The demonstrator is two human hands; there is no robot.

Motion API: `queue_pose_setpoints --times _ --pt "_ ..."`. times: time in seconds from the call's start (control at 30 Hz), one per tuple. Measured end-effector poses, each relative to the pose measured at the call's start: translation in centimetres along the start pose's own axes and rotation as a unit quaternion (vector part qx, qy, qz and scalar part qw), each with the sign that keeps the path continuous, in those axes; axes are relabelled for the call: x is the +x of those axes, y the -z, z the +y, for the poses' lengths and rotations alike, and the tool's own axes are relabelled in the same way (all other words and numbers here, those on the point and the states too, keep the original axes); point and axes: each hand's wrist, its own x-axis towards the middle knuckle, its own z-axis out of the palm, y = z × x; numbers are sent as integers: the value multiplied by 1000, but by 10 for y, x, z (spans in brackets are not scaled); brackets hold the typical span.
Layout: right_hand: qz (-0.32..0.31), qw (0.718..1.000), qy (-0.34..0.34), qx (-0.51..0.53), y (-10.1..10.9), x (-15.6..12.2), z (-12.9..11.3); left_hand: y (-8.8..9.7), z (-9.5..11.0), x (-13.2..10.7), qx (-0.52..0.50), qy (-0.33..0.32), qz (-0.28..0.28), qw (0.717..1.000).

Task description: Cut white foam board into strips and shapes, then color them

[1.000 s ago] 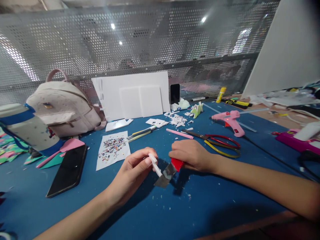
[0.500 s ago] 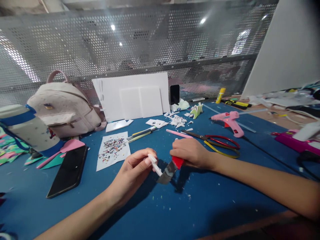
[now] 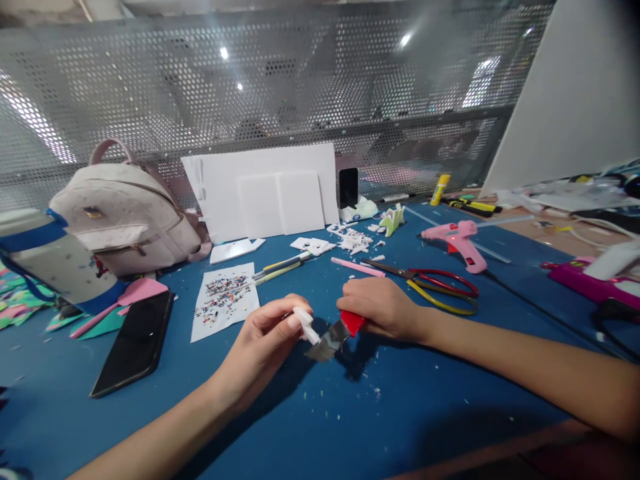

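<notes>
My left hand pinches a small white foam piece between thumb and fingers, just above the blue table. My right hand is closed round the red handle of a utility knife. Its metal blade points left and down, and its edge meets the lower end of the foam piece. White crumbs lie on the table below the blade.
A black phone lies at the left. Behind it stand a pale backpack and a bottle. White foam sheets lean on the mesh wall. Scissors and a pink glue gun lie to the right.
The knife blade has slid a little up and left along the foam piece. Both hands stay in nearly the same place.
</notes>
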Motion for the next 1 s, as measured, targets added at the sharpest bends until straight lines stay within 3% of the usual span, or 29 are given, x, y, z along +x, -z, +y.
queue_pose_setpoints --times 1.0 --pt "-10 1000 -4 -27 -2 -2 2 0 -1 -1 21 -5 -10 1000"
